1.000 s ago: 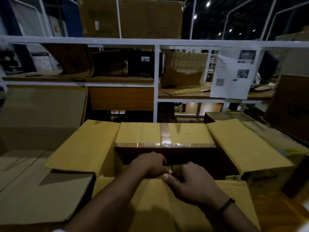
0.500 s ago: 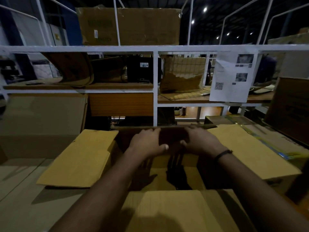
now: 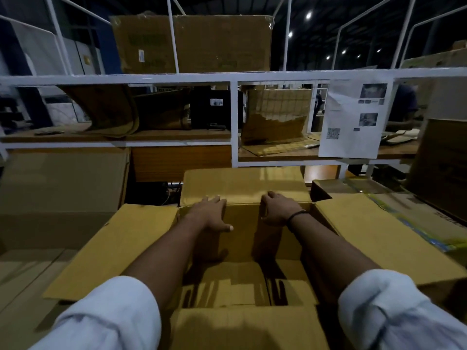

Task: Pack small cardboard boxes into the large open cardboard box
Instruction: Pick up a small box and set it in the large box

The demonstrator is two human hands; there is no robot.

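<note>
The large open cardboard box (image 3: 242, 248) stood directly in front of the person, its four flaps folded outward: a left flap (image 3: 113, 251), a right flap (image 3: 379, 238), a far flap (image 3: 242, 184) and a near flap (image 3: 247, 329). Both arms reached across the opening to the far edge. The left hand (image 3: 211, 214) lay flat over the fold where the far flap met the far wall, fingers spread and pointing away, thumb stretched toward the middle, pressing rather than gripping. The right hand (image 3: 276, 208) curled over the same fold, fingers hooked over the edge and thumb down on the inner wall, holding the flap at its crease. A dark band (image 3: 297, 215) circled the right wrist, and pale rolled sleeves (image 3: 108, 317) covered both upper forearms. Inside, the bottom of the box (image 3: 237, 286) showed only its own folded panels and shadows; no small box could be made out in it. Behind stood a white metal shelf (image 3: 233, 78) carrying a big brown carton (image 3: 192, 44) on top, and a printed sheet of paper (image 3: 353, 120) hung from its rail on the right.
</note>
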